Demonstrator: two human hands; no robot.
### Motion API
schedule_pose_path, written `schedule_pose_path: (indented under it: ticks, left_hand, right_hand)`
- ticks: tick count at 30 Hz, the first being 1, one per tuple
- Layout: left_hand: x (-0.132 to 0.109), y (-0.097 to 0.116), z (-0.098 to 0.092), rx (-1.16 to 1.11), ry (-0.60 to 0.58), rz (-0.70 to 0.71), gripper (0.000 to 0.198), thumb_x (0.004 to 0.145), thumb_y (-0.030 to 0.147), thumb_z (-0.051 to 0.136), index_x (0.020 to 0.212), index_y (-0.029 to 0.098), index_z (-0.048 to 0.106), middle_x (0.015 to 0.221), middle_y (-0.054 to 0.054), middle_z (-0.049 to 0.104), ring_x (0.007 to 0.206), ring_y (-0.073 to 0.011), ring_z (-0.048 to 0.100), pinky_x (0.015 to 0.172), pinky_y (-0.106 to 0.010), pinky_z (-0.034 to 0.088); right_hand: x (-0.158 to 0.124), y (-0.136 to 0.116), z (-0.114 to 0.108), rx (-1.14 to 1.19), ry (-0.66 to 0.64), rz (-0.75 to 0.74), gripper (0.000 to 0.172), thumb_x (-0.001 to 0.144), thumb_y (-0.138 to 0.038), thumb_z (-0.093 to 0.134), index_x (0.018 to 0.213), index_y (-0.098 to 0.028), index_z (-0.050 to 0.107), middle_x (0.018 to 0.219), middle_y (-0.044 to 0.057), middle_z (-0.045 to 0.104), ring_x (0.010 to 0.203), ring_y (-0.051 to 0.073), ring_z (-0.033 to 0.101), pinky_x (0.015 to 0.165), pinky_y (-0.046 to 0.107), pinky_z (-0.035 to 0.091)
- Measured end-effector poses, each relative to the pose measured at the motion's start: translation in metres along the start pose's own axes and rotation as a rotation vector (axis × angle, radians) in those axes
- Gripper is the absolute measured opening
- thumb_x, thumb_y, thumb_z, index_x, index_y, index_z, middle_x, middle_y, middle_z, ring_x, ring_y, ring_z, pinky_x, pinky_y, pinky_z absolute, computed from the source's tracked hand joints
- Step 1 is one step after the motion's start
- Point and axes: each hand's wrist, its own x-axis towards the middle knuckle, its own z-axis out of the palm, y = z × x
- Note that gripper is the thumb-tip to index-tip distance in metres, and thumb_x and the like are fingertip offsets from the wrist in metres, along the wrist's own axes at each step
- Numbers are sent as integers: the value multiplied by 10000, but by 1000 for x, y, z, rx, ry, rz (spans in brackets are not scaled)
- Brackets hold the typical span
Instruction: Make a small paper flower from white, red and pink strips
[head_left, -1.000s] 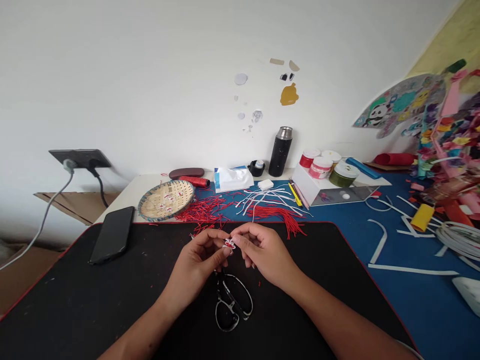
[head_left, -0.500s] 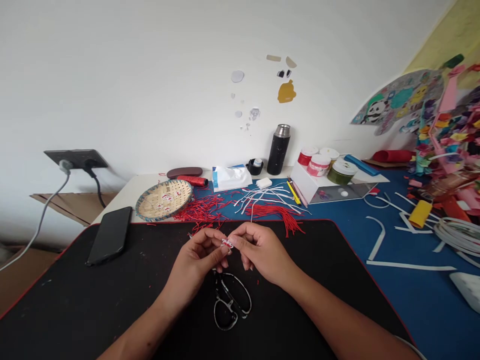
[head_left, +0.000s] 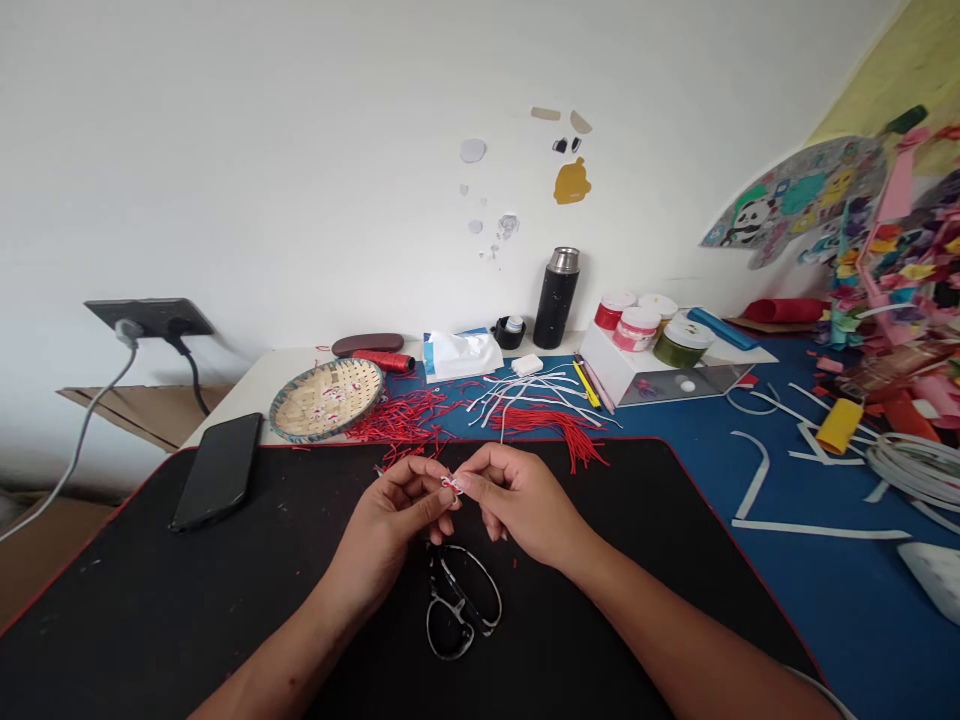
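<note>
My left hand (head_left: pixel 405 505) pinches a small red and white knotted cord piece (head_left: pixel 451 484) between thumb and fingers. From the other side, my right hand (head_left: pixel 517 495) is closed with thumb and forefinger at the same piece. Fingertips cover much of it, so its full shape is hidden. Both hands hover over the black mat (head_left: pixel 615 620). Just below them lie scissors (head_left: pixel 452 625) with black and white handles; their blades are mostly hidden under my left hand. Past the hands lie cut red cords (head_left: pixel 551 428) and white cords (head_left: pixel 525 395).
A woven basket (head_left: pixel 326 400) with small red and white pieces stands back left, near a phone (head_left: pixel 217 470) and a red thread spool (head_left: pixel 386 360). Along the back are a black flask (head_left: pixel 557 298), lidded jars (head_left: pixel 684 342) and a yellow cutter (head_left: pixel 587 384). White strips (head_left: pixel 821 530) lie right.
The small cord piece has turned slightly between my fingertips. Both hands stay in nearly the same place, and the view has shifted very little.
</note>
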Motion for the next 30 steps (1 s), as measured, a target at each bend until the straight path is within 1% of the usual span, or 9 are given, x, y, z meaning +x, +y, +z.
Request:
schedule_pose_path:
  ticks: [8, 11, 16, 20, 25, 30]
  left_hand:
    - [1, -1, -1, 19, -9, 7, 328, 706, 315, 928, 906, 176, 709, 674, 12, 684, 536, -125, 628, 483, -205, 488]
    - [1, 0, -1, 33, -4, 32, 321, 720, 327, 920, 909, 177, 708, 695, 6, 687, 553, -130, 632, 492, -213, 497]
    - [0, 2, -2, 61, 0, 74, 310, 740, 339, 910, 913, 181, 705, 726, 11, 677, 574, -125, 627, 500, -212, 500]
    - [1, 1, -3, 83, -22, 69, 300, 764, 352, 895, 924, 186, 703, 698, 14, 676, 576, -124, 626, 510, -209, 504]
    - [0, 1, -3, 80, -11, 55, 341, 737, 371, 913, 924, 179, 700, 733, 9, 683, 583, -122, 629, 508, -208, 503]
    - [1, -1, -4, 88, -8, 62, 327, 761, 364, 896, 936, 178, 692, 739, 15, 677, 589, -120, 627, 514, -210, 502]
  right_hand:
    - [0, 0, 1, 1, -1, 9, 246, 935, -427, 662, 912, -184, 634, 545, -72, 561, 398, 73, 463, 438, 199, 357]
    - [0, -2, 1, 40, -20, 27, 269, 946, -449, 640, 952, -180, 641, 503, -82, 530, 393, 86, 460, 426, 202, 360]
    - [-1, -4, 1, 108, -45, 48, 341, 957, -498, 602, 1027, -168, 651, 509, -84, 522, 390, 89, 461, 398, 196, 346]
    - [-1, -3, 1, 109, -39, 61, 319, 938, -485, 636, 995, -172, 643, 509, -84, 530, 392, 83, 465, 404, 191, 353]
    - [0, -2, 1, 109, -39, 61, 291, 925, -459, 655, 977, -174, 642, 504, -86, 530, 393, 79, 466, 403, 184, 356]
    - [0, -1, 2, 128, -42, 73, 336, 929, -501, 639, 999, -172, 640, 507, -85, 531, 388, 81, 467, 390, 180, 352]
